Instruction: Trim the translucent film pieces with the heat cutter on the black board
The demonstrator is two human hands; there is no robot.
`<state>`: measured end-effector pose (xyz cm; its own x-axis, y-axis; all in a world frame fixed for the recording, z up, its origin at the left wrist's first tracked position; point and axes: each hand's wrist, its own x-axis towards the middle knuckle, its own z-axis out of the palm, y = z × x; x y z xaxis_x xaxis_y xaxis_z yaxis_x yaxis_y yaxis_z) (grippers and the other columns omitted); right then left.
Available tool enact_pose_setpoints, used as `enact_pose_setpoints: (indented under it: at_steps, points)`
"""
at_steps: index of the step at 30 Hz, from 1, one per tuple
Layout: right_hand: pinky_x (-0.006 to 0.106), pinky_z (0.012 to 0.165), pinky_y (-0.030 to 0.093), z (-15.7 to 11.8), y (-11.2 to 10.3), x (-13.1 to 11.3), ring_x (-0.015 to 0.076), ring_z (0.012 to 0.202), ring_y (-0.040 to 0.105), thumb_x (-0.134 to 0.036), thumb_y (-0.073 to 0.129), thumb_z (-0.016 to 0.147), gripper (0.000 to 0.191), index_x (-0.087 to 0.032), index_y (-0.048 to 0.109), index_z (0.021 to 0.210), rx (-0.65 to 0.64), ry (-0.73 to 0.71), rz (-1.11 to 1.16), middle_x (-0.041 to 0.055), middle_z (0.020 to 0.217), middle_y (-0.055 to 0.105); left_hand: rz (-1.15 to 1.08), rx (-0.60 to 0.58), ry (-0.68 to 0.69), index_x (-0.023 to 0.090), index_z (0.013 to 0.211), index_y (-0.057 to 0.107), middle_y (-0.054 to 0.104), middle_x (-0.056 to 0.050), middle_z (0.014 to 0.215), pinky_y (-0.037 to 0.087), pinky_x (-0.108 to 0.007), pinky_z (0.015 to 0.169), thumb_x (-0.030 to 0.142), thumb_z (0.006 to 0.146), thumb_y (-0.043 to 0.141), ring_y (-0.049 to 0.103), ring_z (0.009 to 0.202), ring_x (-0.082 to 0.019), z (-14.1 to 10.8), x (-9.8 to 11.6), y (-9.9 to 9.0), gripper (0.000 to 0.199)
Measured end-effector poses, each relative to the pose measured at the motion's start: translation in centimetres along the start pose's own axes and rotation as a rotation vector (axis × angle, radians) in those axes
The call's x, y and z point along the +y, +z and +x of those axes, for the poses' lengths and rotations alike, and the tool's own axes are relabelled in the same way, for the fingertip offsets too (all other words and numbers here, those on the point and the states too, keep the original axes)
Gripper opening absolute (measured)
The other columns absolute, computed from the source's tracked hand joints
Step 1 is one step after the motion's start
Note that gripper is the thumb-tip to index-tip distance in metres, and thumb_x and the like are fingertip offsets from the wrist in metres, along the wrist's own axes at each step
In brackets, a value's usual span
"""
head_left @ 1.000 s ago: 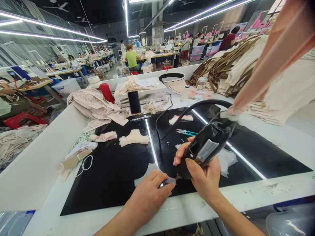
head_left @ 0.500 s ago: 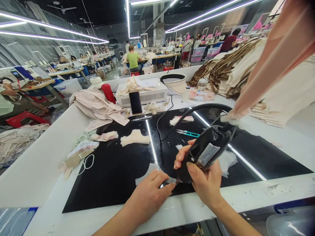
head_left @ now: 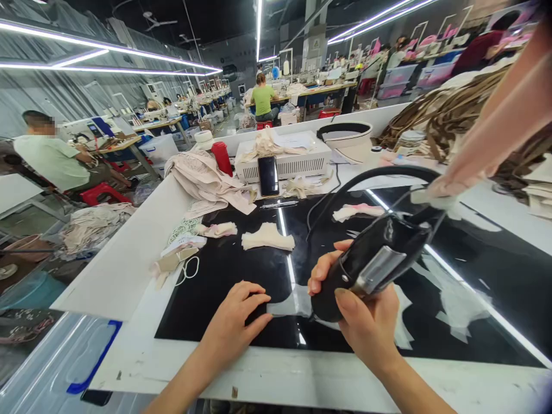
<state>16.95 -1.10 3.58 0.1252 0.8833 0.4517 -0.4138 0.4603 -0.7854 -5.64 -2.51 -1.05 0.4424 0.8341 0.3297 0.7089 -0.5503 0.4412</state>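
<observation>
My right hand (head_left: 366,313) is wrapped round a black corded hand tool (head_left: 366,273) with a silver lever on its side. The tool's lower end points down over a thin translucent white piece (head_left: 284,309) on the glossy black board (head_left: 215,305); its tip is hidden. At that piece's left end, my left hand (head_left: 235,316) has its thumb and fingers apart; whether the fingertips touch the piece I cannot tell. A pink cloth strip (head_left: 487,126) is tied to the top of the tool. More translucent pieces (head_left: 461,305) lie to the right.
A stack of cream cut pieces (head_left: 268,237) lies mid-board. Behind stand a phone (head_left: 268,175), a white vented box (head_left: 297,164) and a red cylinder (head_left: 222,158). Cream fabric (head_left: 207,181) is heaped at the left, brown straps at the right. Several people sit working farther off.
The view has turned left. My left hand has moved left, away from the tool's tip, and its fingers have spread. My right hand still holds the tool.
</observation>
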Motion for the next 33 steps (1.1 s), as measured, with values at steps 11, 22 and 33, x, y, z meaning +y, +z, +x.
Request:
enact_pose_setpoints:
  at_steps: [11,22,33]
  points:
    - [0.031,0.059,0.055,0.6,2.3,1.8,0.0152,0.067,0.063,-0.039,0.079,0.088,0.040,-0.029,0.056,0.119,-0.032,0.045,0.042,-0.0008,0.087,0.064,-0.113,-0.020,-0.091,0.023,0.105,0.069,0.068,-0.005,0.118,0.053,-0.046,0.104,0.019,0.085,0.082,0.063,0.111,-0.024,0.2,0.8,0.8,0.024]
    - [0.032,0.065,0.054,0.8,1.3,2.2,0.0152,0.069,0.062,-0.036,0.076,0.090,0.035,-0.029,0.058,0.120,-0.026,-0.014,0.009,-0.0008,0.088,0.064,-0.140,0.002,-0.191,0.021,0.092,0.064,0.066,-0.003,0.114,0.051,-0.039,0.097,0.010,0.093,0.067,0.061,0.111,-0.022,0.8,1.3,1.2,0.012]
    - [0.026,0.055,0.053,0.9,2.9,3.3,0.0128,0.066,0.064,-0.036,0.078,0.089,0.038,-0.030,0.058,0.121,-0.023,-0.003,0.109,-0.0020,0.090,0.066,-0.161,-0.006,-0.258,0.025,0.105,0.061,0.066,-0.003,0.120,0.050,-0.042,0.102,0.009,0.091,0.069,0.059,0.117,-0.024,0.6,1.1,1.4,0.022]
